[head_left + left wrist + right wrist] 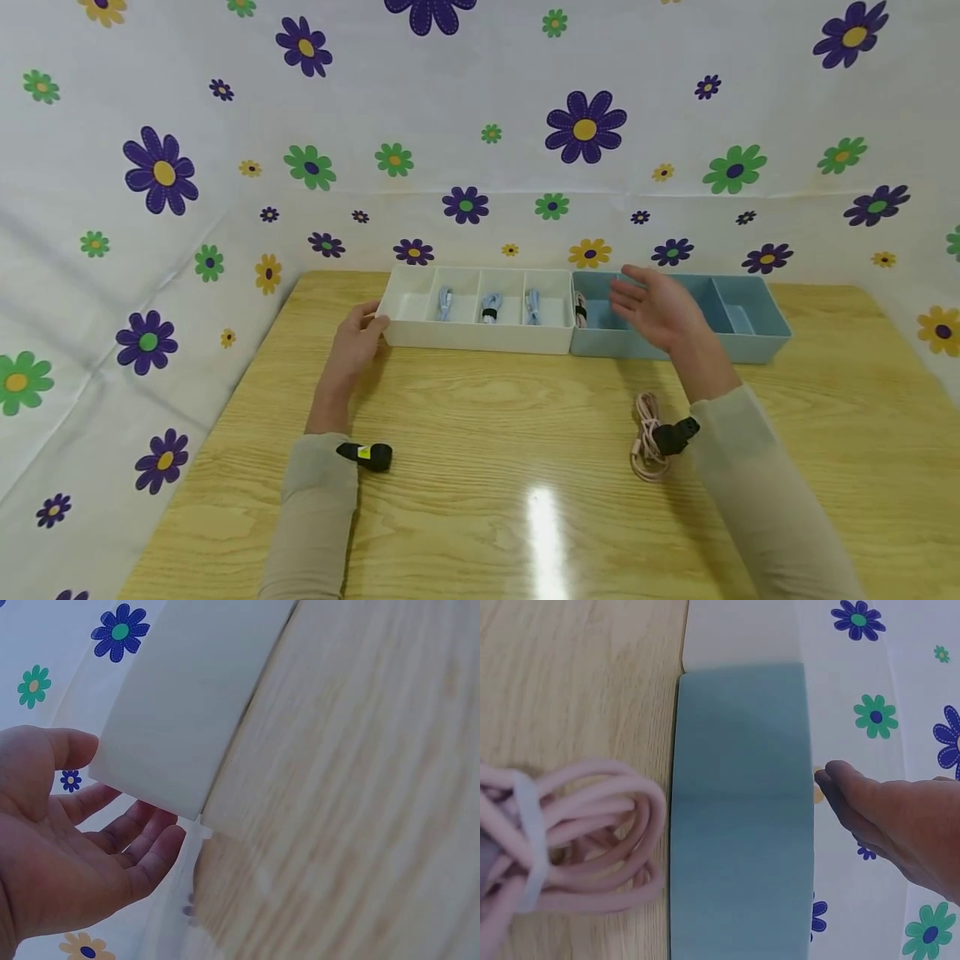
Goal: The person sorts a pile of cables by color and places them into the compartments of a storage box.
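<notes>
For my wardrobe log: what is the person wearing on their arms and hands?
Both hands are bare: left hand, right hand. Long, close-fitting beige sleeves reach the wrists. Each wrist carries a small black device; the left one bears a yellow mark.

Left hand (358,337) touches white tray (480,337) (compartmented) — right hand (660,312) hovers.

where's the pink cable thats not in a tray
In the head view the pink cable lies coiled on the wooden table, right of centre, in front of the blue tray beside the right forearm.
</notes>
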The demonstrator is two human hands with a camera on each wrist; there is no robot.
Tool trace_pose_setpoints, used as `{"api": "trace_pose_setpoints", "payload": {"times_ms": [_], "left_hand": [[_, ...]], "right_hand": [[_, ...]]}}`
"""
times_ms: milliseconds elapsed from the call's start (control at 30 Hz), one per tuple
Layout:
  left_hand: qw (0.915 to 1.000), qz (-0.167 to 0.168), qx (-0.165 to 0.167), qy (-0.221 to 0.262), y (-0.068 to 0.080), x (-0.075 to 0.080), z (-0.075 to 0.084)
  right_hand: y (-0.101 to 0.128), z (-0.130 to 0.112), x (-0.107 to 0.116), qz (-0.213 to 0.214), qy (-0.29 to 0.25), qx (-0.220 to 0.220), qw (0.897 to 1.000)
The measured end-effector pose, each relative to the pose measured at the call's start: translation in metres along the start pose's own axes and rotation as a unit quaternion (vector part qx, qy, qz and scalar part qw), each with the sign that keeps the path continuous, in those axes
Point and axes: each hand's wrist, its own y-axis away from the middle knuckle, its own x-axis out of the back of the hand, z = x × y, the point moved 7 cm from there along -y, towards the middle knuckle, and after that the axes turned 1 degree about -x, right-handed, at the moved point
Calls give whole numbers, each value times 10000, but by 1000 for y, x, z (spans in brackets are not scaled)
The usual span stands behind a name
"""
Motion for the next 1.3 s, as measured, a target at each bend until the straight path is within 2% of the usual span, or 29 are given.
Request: {"api": "trace_pose_setpoints", "payload": {"times_ms": [233, 367, 633, 900, 1067, 1300], "left_hand": [[10000, 28, 9, -75, 1, -1, 2], [9999, 58, -18, -80, 1, -1, 3], [9996, 115, -41, -264, 2, -1, 5], [9994, 64, -20, -330, 4, -4, 7], [9993, 118, 30, -349, 5, -5, 6], [9989, 264, -174, -353, 5, -4, 7]], "right_hand": [[11, 4, 1, -328, 454, 329, 9979], [16, 5, -1, -459, 568, 354, 9967], [32, 10, 7, -525, 931, 491, 9931], [47, 15, 28, -541, 655, 714, 9938], [49, 19, 34, -411, 546, 743, 9949], [50, 24, 34, -307, 567, 816, 9946]]}}
